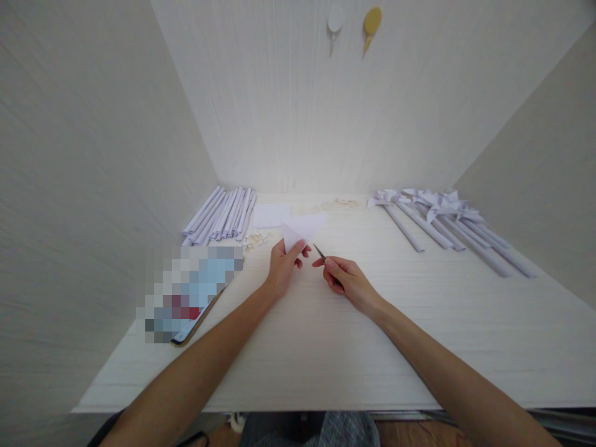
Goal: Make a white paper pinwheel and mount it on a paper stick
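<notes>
Left hand [283, 268] grasps a folded white paper triangle [302, 231] by its lower corner, fingers pinched on it, paper lifted just above the worktop [326, 347]; right hand [347, 280] just beside it, clenched around a small dark pointed tool [319, 251], tip poking out toward the paper, not touching it as far as visible; cannot tell what the tool is, too small; both forearms reach in from the near edge. Left of the left hand, a phone-like flat device [190, 295] lies on the worktop, screen pixelated; behind it, a bundle of rolled white paper sticks [221, 217] lies against the left wall; small pale bits [256, 239] scattered just beside the bundle; a flat white sheet [270, 215] lies behind the triangle. Far right, a row of paper sticks with folded paper tops [442, 217] lies fanned out, well apart from the hands; more pale bits [342, 203] near the back edge. On the back wall, two hooks, one white [335, 20], one yellow [372, 22].
</notes>
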A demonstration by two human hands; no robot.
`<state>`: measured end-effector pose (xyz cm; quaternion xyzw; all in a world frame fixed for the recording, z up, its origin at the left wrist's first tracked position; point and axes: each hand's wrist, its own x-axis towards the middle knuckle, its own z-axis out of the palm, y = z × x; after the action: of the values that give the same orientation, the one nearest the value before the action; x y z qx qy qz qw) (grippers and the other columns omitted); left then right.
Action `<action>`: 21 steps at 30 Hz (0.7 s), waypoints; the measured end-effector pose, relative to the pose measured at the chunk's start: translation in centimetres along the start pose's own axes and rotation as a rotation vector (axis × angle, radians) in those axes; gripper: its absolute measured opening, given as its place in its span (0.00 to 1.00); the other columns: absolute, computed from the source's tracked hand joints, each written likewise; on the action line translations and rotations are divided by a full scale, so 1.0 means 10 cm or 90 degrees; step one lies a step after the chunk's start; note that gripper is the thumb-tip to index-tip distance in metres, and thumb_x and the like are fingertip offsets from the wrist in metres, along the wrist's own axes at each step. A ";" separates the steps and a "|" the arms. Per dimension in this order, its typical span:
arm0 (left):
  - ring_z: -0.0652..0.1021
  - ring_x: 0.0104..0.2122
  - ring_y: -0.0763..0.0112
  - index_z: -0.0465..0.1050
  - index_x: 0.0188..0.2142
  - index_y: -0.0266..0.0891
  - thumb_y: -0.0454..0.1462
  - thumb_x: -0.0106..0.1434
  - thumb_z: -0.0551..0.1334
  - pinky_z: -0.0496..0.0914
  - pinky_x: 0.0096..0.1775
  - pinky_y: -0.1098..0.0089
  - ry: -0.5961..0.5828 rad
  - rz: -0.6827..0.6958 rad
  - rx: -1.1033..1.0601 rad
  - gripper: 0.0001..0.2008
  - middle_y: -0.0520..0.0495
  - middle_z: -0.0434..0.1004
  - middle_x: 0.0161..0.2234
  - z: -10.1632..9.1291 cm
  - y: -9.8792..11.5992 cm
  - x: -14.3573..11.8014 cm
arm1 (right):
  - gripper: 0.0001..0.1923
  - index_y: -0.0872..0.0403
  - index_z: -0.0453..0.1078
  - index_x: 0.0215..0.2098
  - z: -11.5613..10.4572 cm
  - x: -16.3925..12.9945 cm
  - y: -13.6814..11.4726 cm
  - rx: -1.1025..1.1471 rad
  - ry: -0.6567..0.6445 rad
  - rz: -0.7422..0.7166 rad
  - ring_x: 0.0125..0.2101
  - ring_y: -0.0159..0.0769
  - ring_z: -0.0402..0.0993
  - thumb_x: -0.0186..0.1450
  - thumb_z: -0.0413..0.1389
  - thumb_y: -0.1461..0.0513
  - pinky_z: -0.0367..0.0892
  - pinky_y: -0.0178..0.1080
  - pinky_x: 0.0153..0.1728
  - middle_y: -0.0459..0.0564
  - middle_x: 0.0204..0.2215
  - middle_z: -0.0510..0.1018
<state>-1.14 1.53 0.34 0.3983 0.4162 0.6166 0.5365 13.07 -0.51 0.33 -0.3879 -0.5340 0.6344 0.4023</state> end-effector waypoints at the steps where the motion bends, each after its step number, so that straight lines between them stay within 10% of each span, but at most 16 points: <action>1: 0.71 0.23 0.77 0.69 0.26 0.35 0.39 0.48 0.63 0.60 0.20 0.78 0.001 -0.003 -0.005 0.08 0.51 0.73 0.23 0.00 0.00 0.00 | 0.21 0.59 0.68 0.32 0.00 0.00 0.00 -0.002 0.002 0.006 0.12 0.20 0.50 0.55 0.54 0.49 0.40 0.32 0.14 0.38 0.14 0.60; 21: 0.74 0.26 0.76 0.72 0.24 0.33 0.39 0.44 0.67 0.70 0.35 0.72 0.011 -0.040 -0.113 0.11 0.49 0.76 0.24 0.10 -0.03 -0.05 | 0.18 0.60 0.71 0.28 0.06 0.00 -0.01 0.087 0.075 0.031 0.12 0.19 0.49 0.49 0.60 0.53 0.37 0.32 0.14 0.38 0.13 0.60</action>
<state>-0.02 1.18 0.41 0.3302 0.3768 0.6375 0.5853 12.56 -0.68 0.52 -0.4093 -0.4555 0.6548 0.4430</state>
